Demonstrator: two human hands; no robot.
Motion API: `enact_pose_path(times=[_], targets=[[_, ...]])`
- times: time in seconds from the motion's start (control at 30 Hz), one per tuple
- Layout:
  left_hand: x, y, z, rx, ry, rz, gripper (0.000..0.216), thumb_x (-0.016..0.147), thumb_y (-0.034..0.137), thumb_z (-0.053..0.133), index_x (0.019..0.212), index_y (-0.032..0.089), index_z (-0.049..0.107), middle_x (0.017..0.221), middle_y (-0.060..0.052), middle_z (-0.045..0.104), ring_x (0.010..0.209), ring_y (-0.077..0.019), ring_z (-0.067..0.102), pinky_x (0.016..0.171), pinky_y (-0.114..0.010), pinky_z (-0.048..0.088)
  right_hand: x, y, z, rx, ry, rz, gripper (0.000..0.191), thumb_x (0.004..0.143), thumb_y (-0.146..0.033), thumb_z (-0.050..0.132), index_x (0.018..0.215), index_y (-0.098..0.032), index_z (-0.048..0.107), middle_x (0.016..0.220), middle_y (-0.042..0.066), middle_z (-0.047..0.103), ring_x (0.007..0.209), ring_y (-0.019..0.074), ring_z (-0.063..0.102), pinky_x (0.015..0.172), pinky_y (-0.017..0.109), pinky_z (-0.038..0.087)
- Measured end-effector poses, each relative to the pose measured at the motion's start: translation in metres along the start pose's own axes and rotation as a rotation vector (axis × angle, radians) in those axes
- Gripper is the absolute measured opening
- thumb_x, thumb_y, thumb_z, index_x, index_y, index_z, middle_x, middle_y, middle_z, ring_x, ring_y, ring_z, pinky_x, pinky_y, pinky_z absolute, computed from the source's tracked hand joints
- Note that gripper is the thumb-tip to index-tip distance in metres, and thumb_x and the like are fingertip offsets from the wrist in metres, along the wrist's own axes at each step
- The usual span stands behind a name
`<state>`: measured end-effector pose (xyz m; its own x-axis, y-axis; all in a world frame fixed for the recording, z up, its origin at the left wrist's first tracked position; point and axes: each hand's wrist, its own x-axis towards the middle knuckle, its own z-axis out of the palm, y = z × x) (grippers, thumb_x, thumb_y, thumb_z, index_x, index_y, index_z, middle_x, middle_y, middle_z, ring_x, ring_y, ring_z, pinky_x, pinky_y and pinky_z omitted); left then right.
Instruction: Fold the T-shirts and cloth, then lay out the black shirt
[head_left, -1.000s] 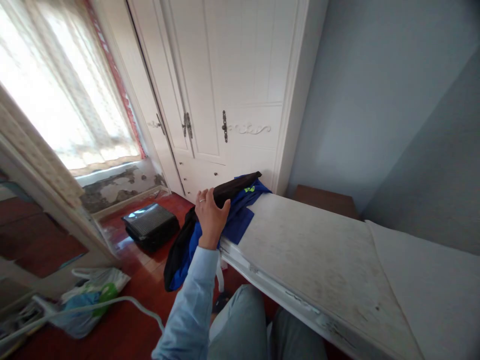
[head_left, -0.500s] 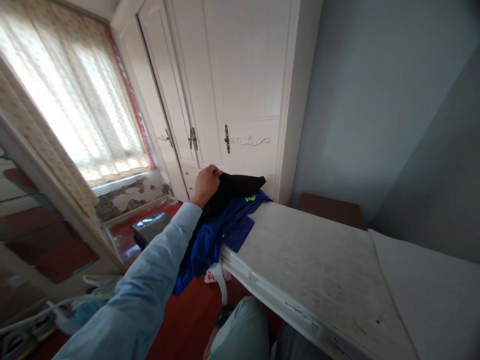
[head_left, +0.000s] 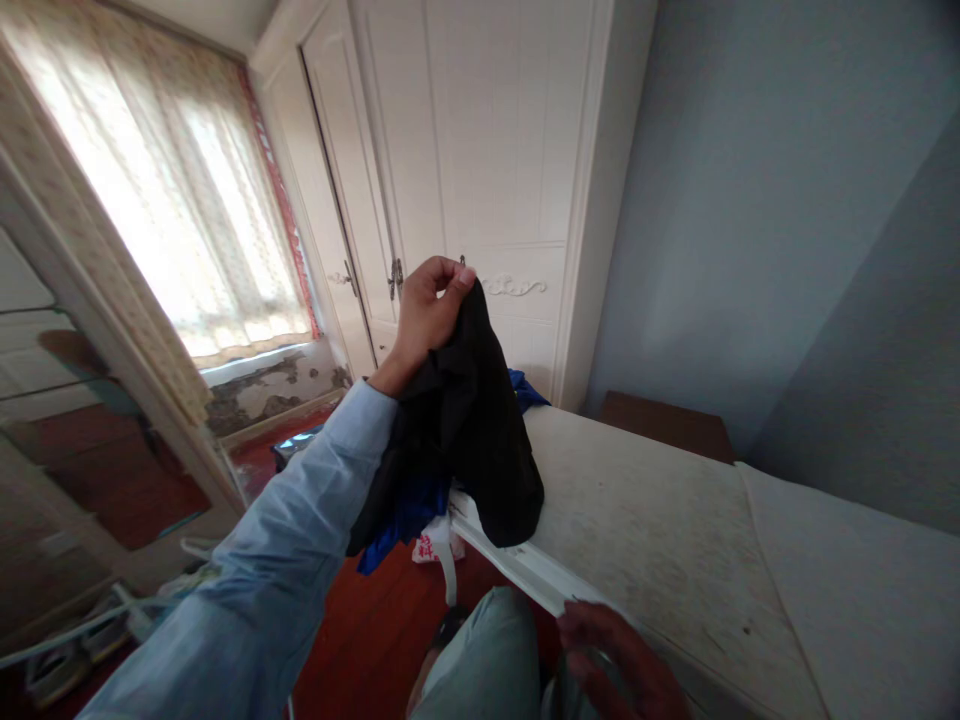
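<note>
My left hand (head_left: 427, 305) is raised in front of the wardrobe, its fingers pinched shut on the top of a black garment (head_left: 472, 430). The garment hangs down from the hand and its lower end drapes over the near corner of the white mattress (head_left: 660, 520). A blue garment (head_left: 409, 505) lies underneath it on that corner, partly hidden. My right hand (head_left: 615, 665) shows blurred at the bottom edge, by my knees; its fingers cannot be made out.
A white wardrobe (head_left: 480, 170) with closed doors stands behind the mattress, beside a blue-grey wall. A curtained window (head_left: 157, 210) is on the left. A dark case (head_left: 296, 445) lies on the red floor, with a white bag (head_left: 431, 545) below the mattress corner.
My left hand has closed on the black garment and lifted it up off the blue one. My right hand has come into view at the bottom.
</note>
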<state>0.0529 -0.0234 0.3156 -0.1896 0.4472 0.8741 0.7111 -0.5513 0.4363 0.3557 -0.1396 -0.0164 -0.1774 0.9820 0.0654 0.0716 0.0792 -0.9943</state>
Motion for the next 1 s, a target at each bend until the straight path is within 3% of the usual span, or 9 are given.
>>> enact_pose_path(times=[0.1,0.23,0.33,0.43,0.53,0.67,0.73,0.83,1.0], targets=[[-0.004,0.023,-0.003,-0.102,-0.107,-0.042,0.019,0.089,0.03,0.063,0.076,0.018,0.057,0.072,0.001,0.06,0.071,-0.0122,0.057,0.065,-0.023,0.045,0.032,-0.054,0.025,-0.121,-0.131,-0.256,0.057,0.08,-0.039,0.072,0.135,-0.03,0.06,0.138,0.009,0.059,0.124,0.03,0.059,0.103,0.046,0.053],[-0.007,0.047,-0.01,-0.169,-0.18,-0.09,0.019,0.089,0.029,0.064,0.075,0.018,0.057,0.066,0.002,0.058,0.063,-0.0111,0.055,0.057,-0.022,0.042,0.069,-0.098,0.06,-0.417,-0.065,-0.478,0.091,0.074,-0.028,0.07,0.156,-0.025,0.031,0.16,0.011,0.035,0.144,0.0321,0.038,0.117,0.05,0.037],[-0.003,0.058,-0.022,-0.164,-0.181,-0.078,0.019,0.09,0.029,0.063,0.075,0.018,0.057,0.064,0.002,0.057,0.063,-0.0115,0.055,0.055,-0.023,0.04,0.092,-0.104,0.064,-0.5,-0.079,-0.424,0.078,0.076,-0.027,0.065,0.15,-0.022,0.041,0.147,0.013,0.053,0.131,0.0332,0.054,0.108,0.049,0.045],[0.006,0.059,-0.041,-0.084,-0.145,-0.006,0.019,0.089,0.031,0.063,0.076,0.019,0.058,0.067,0.001,0.058,0.069,-0.0137,0.057,0.058,-0.025,0.041,0.109,-0.115,0.035,-0.491,-0.129,-0.323,0.039,0.088,-0.039,0.051,0.116,-0.018,0.069,0.103,0.013,0.075,0.098,0.033,0.07,0.088,0.046,0.054],[0.013,0.052,-0.064,0.082,-0.058,0.101,0.019,0.087,0.034,0.067,0.075,0.022,0.058,0.073,0.0,0.063,0.08,-0.0167,0.058,0.066,-0.029,0.043,0.113,-0.153,-0.017,-0.35,-0.098,-0.24,0.04,0.081,-0.054,0.06,0.094,-0.018,0.073,0.09,0.01,0.077,0.086,0.0321,0.072,0.077,0.043,0.057],[0.013,0.036,-0.082,0.292,-0.019,0.22,0.013,0.09,0.034,0.06,0.082,0.025,0.062,0.083,0.001,0.068,0.086,-0.0175,0.058,0.073,-0.031,0.044,0.099,-0.234,-0.089,-0.082,0.052,-0.08,0.038,0.07,-0.045,0.08,0.098,-0.021,0.074,0.085,0.007,0.077,0.067,0.0224,0.071,0.062,0.032,0.057],[0.011,0.03,-0.082,0.362,-0.068,0.295,0.014,0.092,0.032,0.054,0.087,0.023,0.064,0.089,-0.001,0.069,0.086,-0.018,0.06,0.075,-0.032,0.046,0.088,-0.272,-0.117,-0.013,0.088,-0.074,0.033,0.067,-0.037,0.084,0.094,-0.022,0.074,0.083,0.007,0.077,0.063,0.0185,0.07,0.059,0.027,0.055],[0.007,0.021,-0.075,0.425,-0.199,0.386,0.023,0.093,0.032,0.047,0.09,0.022,0.067,0.094,-0.005,0.071,0.087,-0.0209,0.064,0.077,-0.034,0.048,0.074,-0.312,-0.148,-0.142,-0.046,-0.009,0.033,0.066,-0.037,0.086,0.092,-0.019,0.076,0.084,0.011,0.078,0.064,0.0203,0.072,0.059,0.027,0.057],[-0.004,0.006,-0.053,0.488,-0.406,0.388,0.034,0.092,0.035,0.038,0.098,0.022,0.069,0.1,-0.007,0.073,0.09,-0.0245,0.068,0.079,-0.034,0.05,0.054,-0.339,-0.174,-0.296,-0.215,0.14,0.042,0.069,-0.041,0.085,0.102,-0.015,0.076,0.094,0.013,0.078,0.08,0.0253,0.076,0.073,0.031,0.062]])
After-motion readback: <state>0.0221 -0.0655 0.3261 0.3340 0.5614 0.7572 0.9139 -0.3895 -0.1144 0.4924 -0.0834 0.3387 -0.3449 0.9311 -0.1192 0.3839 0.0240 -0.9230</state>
